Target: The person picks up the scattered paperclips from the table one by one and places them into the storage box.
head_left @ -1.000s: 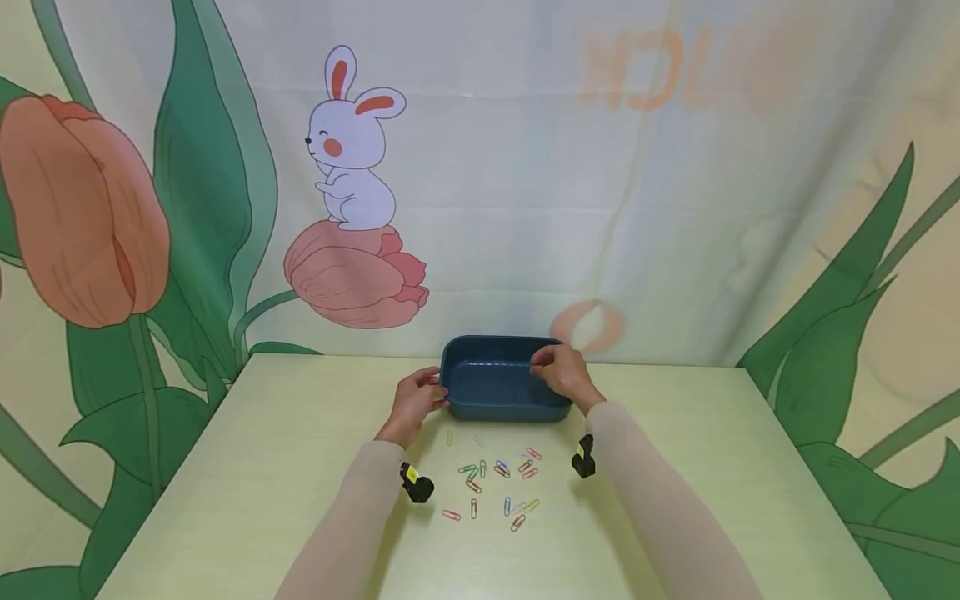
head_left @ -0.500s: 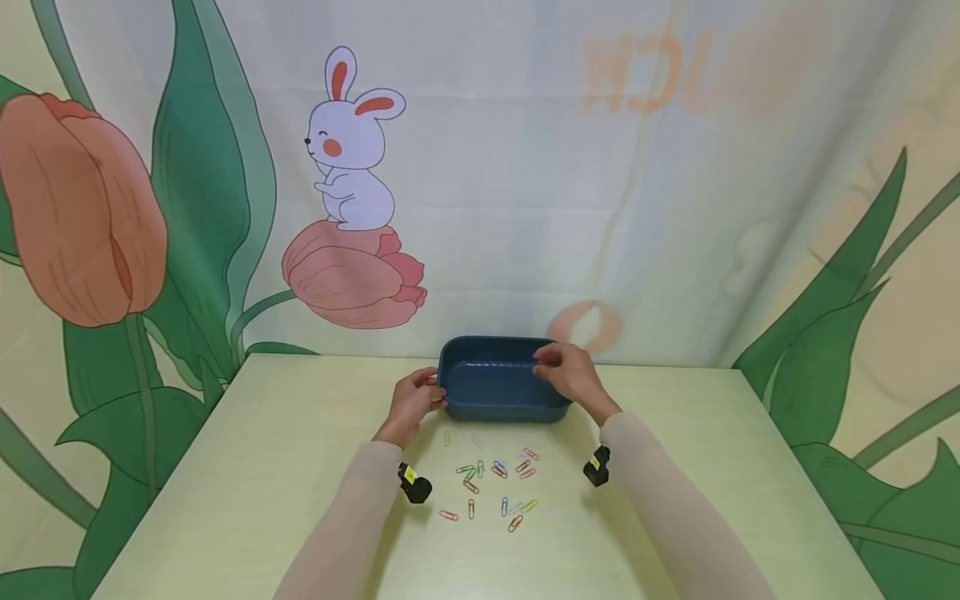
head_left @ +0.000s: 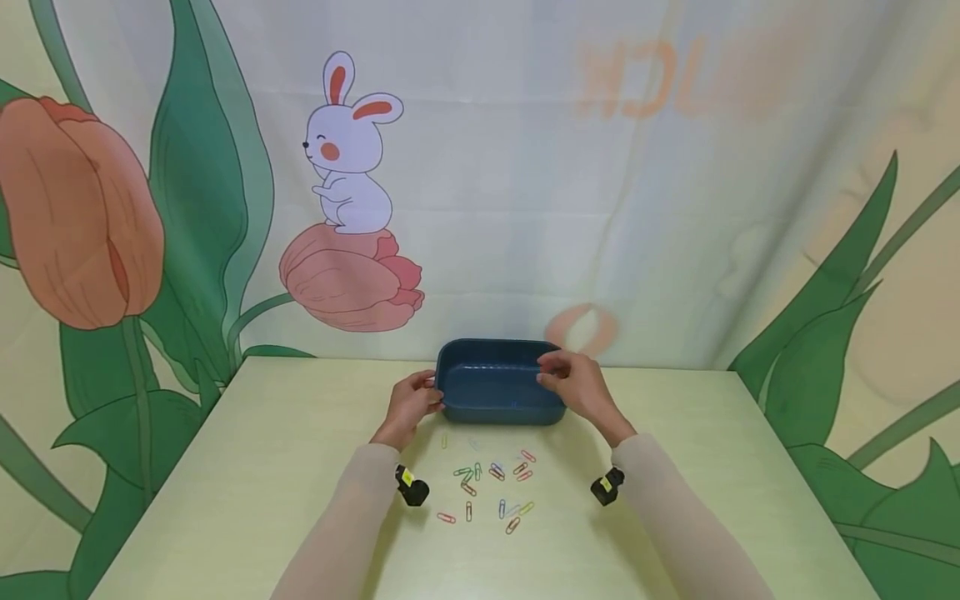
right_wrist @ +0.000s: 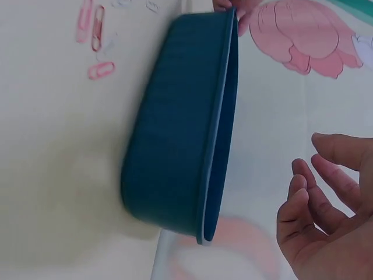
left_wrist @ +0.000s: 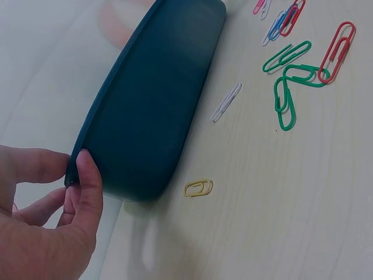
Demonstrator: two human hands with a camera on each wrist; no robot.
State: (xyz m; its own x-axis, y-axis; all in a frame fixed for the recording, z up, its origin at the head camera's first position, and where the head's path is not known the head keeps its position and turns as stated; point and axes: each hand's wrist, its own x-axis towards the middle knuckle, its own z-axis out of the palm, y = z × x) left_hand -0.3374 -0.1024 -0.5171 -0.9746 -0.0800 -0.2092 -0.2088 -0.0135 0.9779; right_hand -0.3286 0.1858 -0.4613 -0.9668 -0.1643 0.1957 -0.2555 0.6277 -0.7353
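A dark blue rectangular tub stands on the table near its back edge. My left hand pinches the tub's left rim between thumb and fingers, as the left wrist view shows closely. Over the tub's right end is my right hand, its fingers loosely bent and the thumb apart from them. Nothing shows between those fingers in the right wrist view. A small blue thing lies on the tub's floor, too small to make out. In front of the tub are scattered coloured paper clips, among them a yellow one and a white one.
Several more paper clips lie between my forearms, including green, red and blue ones. Behind the pale table hangs a printed curtain with a rabbit and tulips. A black camera sits on each wrist.
A small blue thing has appeared on the tub's floor. My right hand has shifted slightly to the right and its fingers have spread. The left hand keeps its grip on the rim.
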